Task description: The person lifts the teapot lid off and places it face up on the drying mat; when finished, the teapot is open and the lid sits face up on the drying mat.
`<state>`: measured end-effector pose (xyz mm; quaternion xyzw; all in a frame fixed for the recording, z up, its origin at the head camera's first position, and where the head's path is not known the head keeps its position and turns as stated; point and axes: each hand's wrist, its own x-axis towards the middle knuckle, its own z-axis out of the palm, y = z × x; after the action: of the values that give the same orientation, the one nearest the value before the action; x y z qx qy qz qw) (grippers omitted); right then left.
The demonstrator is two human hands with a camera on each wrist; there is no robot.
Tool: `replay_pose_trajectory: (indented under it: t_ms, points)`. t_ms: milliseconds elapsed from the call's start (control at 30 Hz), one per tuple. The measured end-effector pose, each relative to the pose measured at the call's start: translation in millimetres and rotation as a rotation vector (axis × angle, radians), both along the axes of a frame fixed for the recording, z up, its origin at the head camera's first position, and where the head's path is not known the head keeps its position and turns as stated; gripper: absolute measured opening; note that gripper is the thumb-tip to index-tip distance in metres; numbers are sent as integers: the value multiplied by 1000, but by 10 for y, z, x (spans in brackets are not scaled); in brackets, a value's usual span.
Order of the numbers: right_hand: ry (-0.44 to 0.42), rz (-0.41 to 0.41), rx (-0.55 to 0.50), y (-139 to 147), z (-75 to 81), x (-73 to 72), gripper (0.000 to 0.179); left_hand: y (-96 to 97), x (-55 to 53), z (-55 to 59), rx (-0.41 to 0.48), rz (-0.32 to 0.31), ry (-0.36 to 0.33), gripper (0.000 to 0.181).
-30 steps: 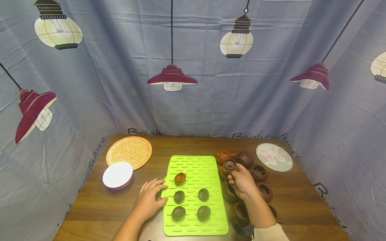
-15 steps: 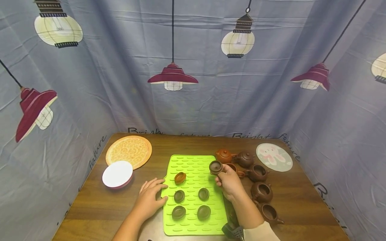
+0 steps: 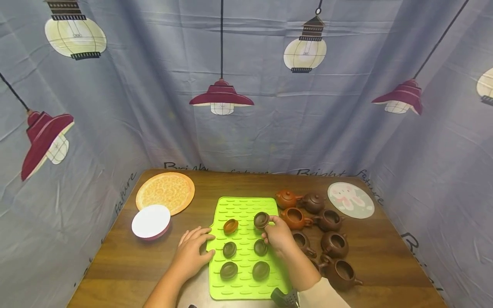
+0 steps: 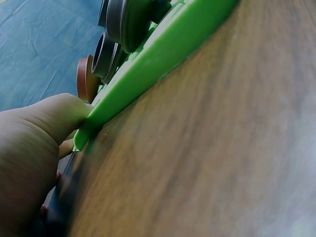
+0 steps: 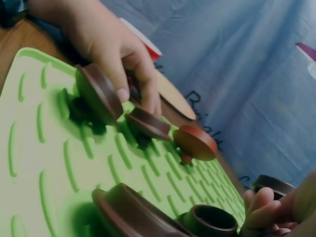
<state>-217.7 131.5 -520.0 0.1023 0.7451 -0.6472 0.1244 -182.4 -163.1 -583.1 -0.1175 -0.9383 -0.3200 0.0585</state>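
Green and ribbed, a mat (image 3: 246,205) lies on the desk (image 3: 123,265), with one orange lid (image 3: 230,226) and four dark lids (image 3: 229,270) resting on it in two columns, their knobs downward. Over the far part of the right column, the right hand (image 3: 280,236) pinches a dark brown lid (image 3: 262,220) between thumb and fingers; whether that lid touches the mat cannot be told. The left hand (image 3: 192,251) lies at the mat's left edge, fingers loosely spread, with the thumb and fingertips touching the rim. Right of the mat, teapots stand close together: an orange teapot (image 3: 287,199) and a dark teapot (image 3: 313,202) at the far end wear lids, while nearer ones, such as an open orange teapot (image 3: 295,218), show bare openings. At the left, a white bowl (image 3: 151,221) overlaps a round yellow placemat (image 3: 165,192).
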Motion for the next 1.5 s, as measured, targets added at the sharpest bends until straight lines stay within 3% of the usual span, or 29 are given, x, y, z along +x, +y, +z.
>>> replay_pose_trajectory:
  t_ms: [267,567,833,933,1233,1367,1500]
  points:
    - [-40,-6,37,-46,-48,-69,29,-2,-22,31,0,-6,11,39]
    - [-50,92,166,-26,-79,-119,30,-2,-22,26,-10,-6,-2,40]
    - [-29,167,272,-27,-42,-122,21,-1,-11,28,-8,-5,-10,39]
    - [-34,169,279,-28,-28,-114,22,-1,-6,23,-11,-3,-13,39]
    - [-20,141,284,60,26,-24,47,1,-4,33,-2,-1,-8,39]
    - [22,118,321,139,74,-23,42,-2,-2,25,-8,1,-11,39]
    - [78,108,374,252,169,-111,34,-3,-9,16,-17,-3,-27,40]
